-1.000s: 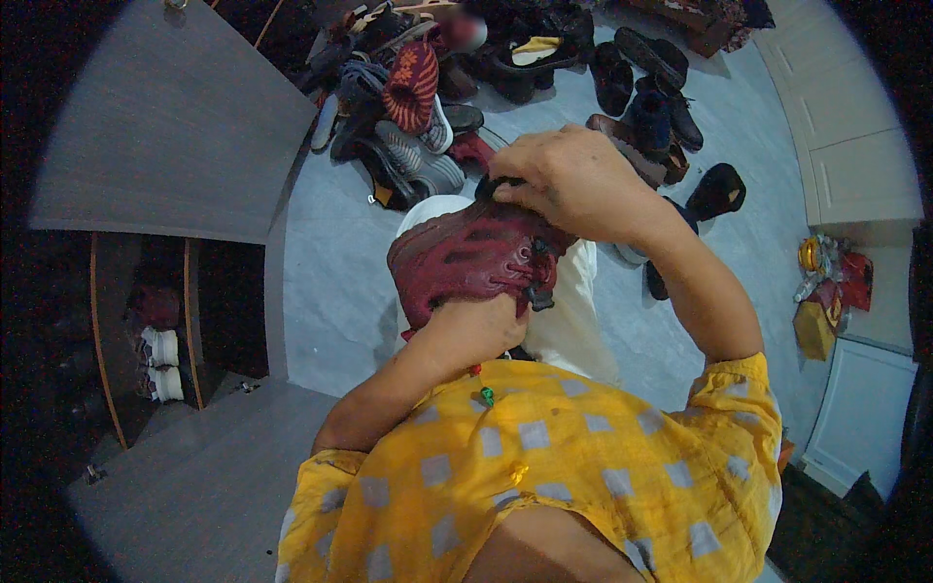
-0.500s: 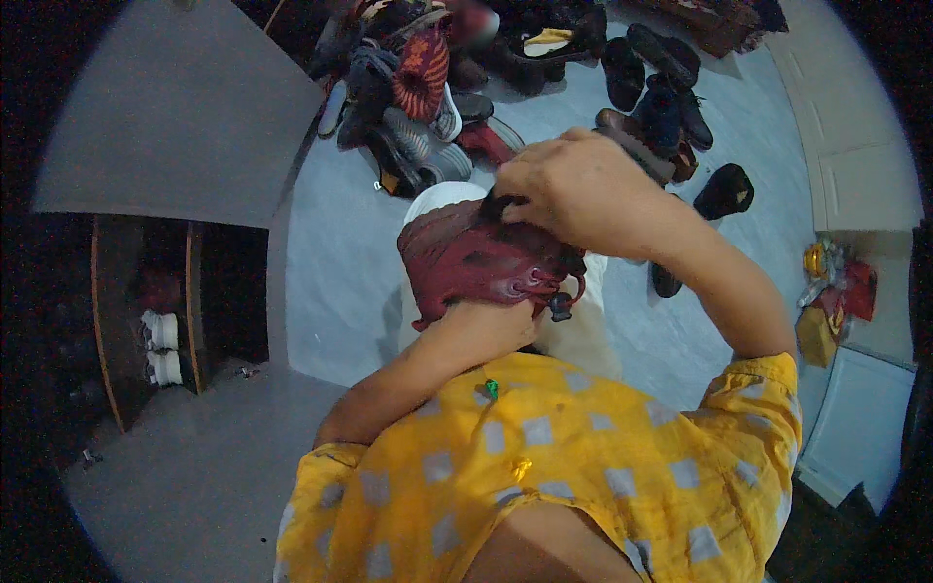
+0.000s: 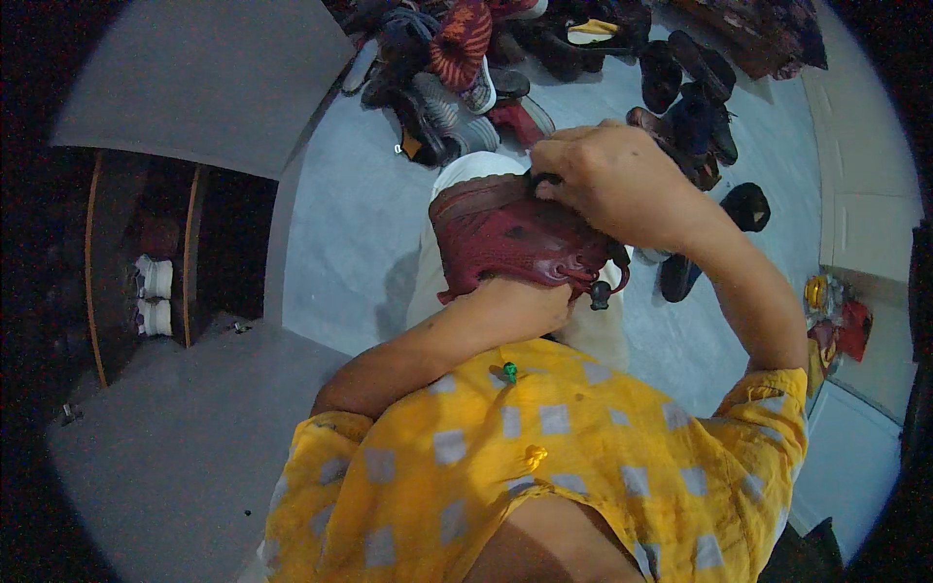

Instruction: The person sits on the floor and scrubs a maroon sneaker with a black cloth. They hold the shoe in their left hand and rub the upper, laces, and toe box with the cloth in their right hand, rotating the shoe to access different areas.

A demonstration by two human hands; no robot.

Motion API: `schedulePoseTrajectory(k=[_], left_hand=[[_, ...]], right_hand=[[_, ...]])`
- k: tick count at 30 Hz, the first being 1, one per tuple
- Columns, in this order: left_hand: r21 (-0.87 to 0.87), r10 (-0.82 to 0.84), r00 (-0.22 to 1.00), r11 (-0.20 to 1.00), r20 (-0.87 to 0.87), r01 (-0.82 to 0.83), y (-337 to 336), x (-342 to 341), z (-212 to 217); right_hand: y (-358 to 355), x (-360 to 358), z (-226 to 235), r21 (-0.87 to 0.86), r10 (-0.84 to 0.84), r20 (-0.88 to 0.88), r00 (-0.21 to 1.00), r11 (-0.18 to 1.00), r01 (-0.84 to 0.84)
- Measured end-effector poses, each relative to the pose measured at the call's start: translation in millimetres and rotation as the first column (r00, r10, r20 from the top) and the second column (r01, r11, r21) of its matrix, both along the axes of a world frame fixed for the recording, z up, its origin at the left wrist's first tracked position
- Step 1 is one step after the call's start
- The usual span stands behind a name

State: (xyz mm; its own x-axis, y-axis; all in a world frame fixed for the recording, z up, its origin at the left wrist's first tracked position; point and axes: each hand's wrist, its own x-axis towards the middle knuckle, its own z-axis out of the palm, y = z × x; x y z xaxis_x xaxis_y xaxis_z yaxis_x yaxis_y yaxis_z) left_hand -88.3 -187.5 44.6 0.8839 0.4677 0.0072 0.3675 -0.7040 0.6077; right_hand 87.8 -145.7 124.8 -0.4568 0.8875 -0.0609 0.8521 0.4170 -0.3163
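A maroon lace-up shoe (image 3: 515, 233) with a dark brown sole edge and a black cord toggle (image 3: 602, 294) lies tilted on its side over my light-trousered lap. My left hand (image 3: 535, 306) holds it at the near side, by the laces and opening; its fingers are hidden behind the shoe. Over the shoe's far right side, my right hand (image 3: 617, 180) is closed in a pinch. Something small and black shows beneath its fingertips, against the shoe, but its kind cannot be made out.
A heap of shoes (image 3: 457, 97) lies on the pale floor ahead, and several dark shoes (image 3: 690, 107) lie to the right. At left stands a shelf with wooden dividers (image 3: 190, 257) and white shoes (image 3: 154, 296). Colourful bags (image 3: 841, 316) sit at far right.
The whole view has shifted, so the shoe and both hands appear farther right and a little higher. Both hands keep about the same places on the shoe.
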Motion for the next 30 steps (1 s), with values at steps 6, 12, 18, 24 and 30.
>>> schedulePoseTrajectory(k=[6,12,18,24,30], left_hand=[[-0.028,0.038,0.993,0.999,-0.111,-0.041,0.5,4.6,3.6],[0.036,0.057,0.992,0.997,0.11,-0.061,0.3,9.5,-1.2],[-0.196,0.048,0.987,0.978,-0.152,-0.077,5.9,8.3,15.1],[-0.208,0.002,0.968,0.977,-0.253,-0.056,10.0,3.9,12.1],[-0.245,-0.009,0.953,0.967,-0.304,-0.069,22.0,8.7,35.5]], right_hand=[[12.3,-32.5,1.4,-0.01,0.055,-0.155,0.986,0.998,-0.057],[14.4,-53.1,-17.7,0.079,0.254,-0.174,0.951,0.967,-0.244],[1.4,-15.2,-3.5,0.042,0.237,-0.017,0.971,0.971,-0.236],[-12.3,35.4,-5.5,0.286,0.041,0.016,0.999,0.957,-0.044],[-26.3,58.2,-9.5,0.278,-0.206,-0.18,0.962,0.927,0.251]])
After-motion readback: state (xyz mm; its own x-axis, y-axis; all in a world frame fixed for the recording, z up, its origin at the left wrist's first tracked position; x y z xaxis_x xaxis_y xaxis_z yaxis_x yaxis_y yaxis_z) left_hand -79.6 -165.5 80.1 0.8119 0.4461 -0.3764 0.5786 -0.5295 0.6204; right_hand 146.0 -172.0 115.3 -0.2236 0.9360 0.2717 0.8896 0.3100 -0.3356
